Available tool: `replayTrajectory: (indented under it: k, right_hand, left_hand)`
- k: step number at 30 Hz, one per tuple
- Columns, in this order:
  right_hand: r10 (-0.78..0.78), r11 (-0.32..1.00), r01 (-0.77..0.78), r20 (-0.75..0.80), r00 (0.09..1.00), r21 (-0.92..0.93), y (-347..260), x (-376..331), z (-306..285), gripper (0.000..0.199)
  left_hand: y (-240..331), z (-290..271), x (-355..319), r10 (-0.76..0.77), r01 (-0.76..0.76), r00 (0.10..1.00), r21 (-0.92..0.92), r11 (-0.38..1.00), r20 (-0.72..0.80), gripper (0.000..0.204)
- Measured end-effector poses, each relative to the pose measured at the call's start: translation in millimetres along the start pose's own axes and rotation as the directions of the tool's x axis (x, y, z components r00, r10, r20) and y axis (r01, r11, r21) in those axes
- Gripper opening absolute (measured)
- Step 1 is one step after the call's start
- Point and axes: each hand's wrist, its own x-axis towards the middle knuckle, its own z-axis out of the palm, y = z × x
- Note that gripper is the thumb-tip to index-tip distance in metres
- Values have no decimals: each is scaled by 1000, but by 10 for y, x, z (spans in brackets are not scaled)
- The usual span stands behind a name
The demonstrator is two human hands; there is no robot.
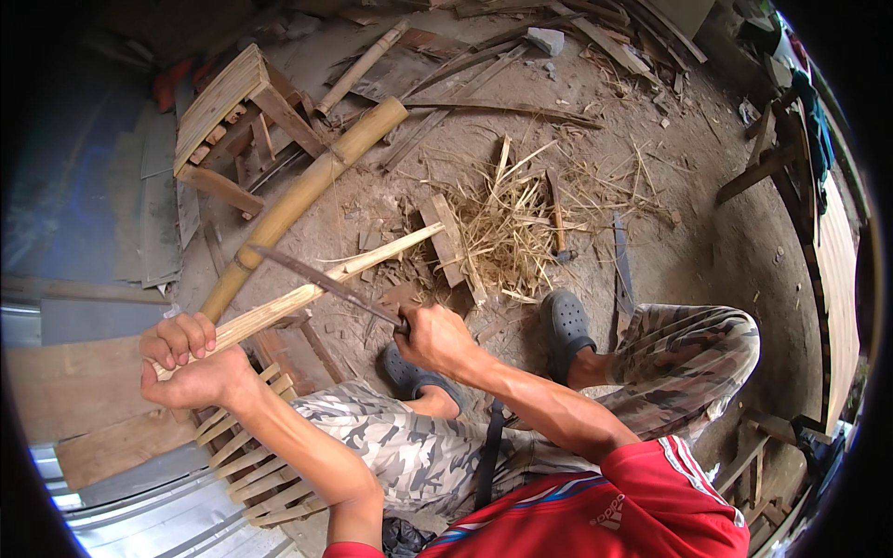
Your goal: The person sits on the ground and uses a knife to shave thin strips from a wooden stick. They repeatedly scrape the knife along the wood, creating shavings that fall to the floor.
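My left hand (191,363) is wrapped round the near end of a pale split bamboo strip (279,308). The strip slants away to the right, its far end over a short wooden block (446,240). In my right hand (433,338) is the handle of a long knife (326,281), my fingers closed on it. Its dark blade lies across the strip, pointing up and left; whether the edge bites into the bamboo I cannot tell. Beyond the block spreads a heap of thin bamboo shavings (507,237).
A thick bamboo pole (307,205) leans by a small wooden stool (223,112) at the far left. A hammer (558,219) and a flat saw-like blade (622,265) lie on the dirt floor right of the shavings. A slatted wooden piece (265,474) is beside my left leg.
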Motion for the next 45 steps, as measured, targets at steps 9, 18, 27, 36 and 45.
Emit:
replayTrajectory:
  k: [9, 18, 27, 36, 45]
  right_hand:
    - [136, 991, -134, 51, 989, -27, 268, 75, -2, 22]
    - [201, 976, -198, 20, 979, -85, 792, 90, 112, 24]
    - [418, 903, -411, 27, 908, -128, 1477, 292, 289, 27]
    - [157, 987, -159, 93, 983, 5, 671, 124, 48, 21]
    - [552, 832, -547, 57, 832, -89, 2271, 565, 283, 30]
  left_hand:
    - [-20, -68, 87, -10, 11, 999, 14, 1000, -46, 31]
    - [-31, -74, 85, -1, 1, 1000, -5, 1000, -21, 30]
    - [-12, -15, -51, -44, 45, 997, -16, 999, 62, 29]
    - [15, -29, -3, -24, 30, 983, -33, 999, 181, 30]
    - [-16, -3, 140, -24, 27, 984, -16, 1000, 175, 31]
